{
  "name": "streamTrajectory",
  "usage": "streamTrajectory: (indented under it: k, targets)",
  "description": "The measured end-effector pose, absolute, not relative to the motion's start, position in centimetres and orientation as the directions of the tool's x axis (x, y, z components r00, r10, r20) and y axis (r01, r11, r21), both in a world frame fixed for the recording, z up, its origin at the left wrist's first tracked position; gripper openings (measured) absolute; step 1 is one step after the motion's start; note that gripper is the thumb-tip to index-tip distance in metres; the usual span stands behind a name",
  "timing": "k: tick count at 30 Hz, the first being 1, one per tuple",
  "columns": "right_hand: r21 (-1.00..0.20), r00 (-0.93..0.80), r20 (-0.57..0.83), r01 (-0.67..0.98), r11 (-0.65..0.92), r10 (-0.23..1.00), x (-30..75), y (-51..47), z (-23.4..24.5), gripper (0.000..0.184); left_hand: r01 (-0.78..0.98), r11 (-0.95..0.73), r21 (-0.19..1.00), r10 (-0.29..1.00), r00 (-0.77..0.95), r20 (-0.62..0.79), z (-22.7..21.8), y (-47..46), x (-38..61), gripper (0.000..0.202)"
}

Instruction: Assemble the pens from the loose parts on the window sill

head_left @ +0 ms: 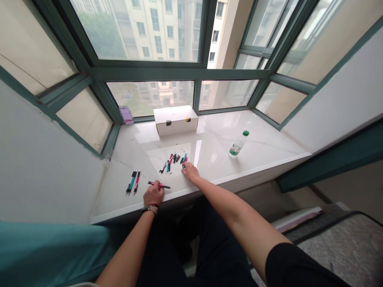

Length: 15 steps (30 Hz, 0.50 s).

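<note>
My left hand is closed around a red and black pen, held near the front edge of the white sill. Beside the scattered pen parts, at their right end, my right hand rests with its fingers bent together. Whatever those fingers hold is too small to make out. The loose parts are black, red and blue barrels and small pieces. Left of my left hand, several pens in blue, black and red lie side by side.
A white box with dark tabs stands against the window. To the right is a clear bottle with a green cap. A purple item leans in the left corner. Green window frames surround the sill.
</note>
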State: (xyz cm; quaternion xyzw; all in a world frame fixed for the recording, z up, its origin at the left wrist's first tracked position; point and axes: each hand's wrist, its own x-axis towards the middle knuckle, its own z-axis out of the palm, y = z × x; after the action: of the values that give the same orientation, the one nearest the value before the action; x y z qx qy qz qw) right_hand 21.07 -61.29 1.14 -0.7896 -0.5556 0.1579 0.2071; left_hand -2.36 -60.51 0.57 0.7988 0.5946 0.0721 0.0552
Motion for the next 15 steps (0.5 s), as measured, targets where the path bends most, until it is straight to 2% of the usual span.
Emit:
streamTrajectory:
  k: [5, 10, 15]
  targets:
    - [-0.439, 0.344, -0.118, 0.823, -0.36, 0.931, 20.7, -61.0, 1.4, 0.019, 0.938, -0.294, 0.186, 0.955, 0.294, 0.026, 0.6, -60.4, -2.4, 0.027]
    - [-0.425, 0.358, -0.115, 0.826, -0.371, 0.927, 20.4, -61.1, 1.6, 0.02, 0.942, -0.286, 0.174, 0.958, 0.285, 0.029, 0.7, -60.7, -1.9, 0.024]
    - [-0.431, 0.354, -0.097, 0.827, -0.36, 0.93, 20.1, -60.8, 1.4, 0.019, 0.955, -0.275, 0.11, 0.962, 0.272, 0.034, 0.6, -60.9, -1.2, 0.025]
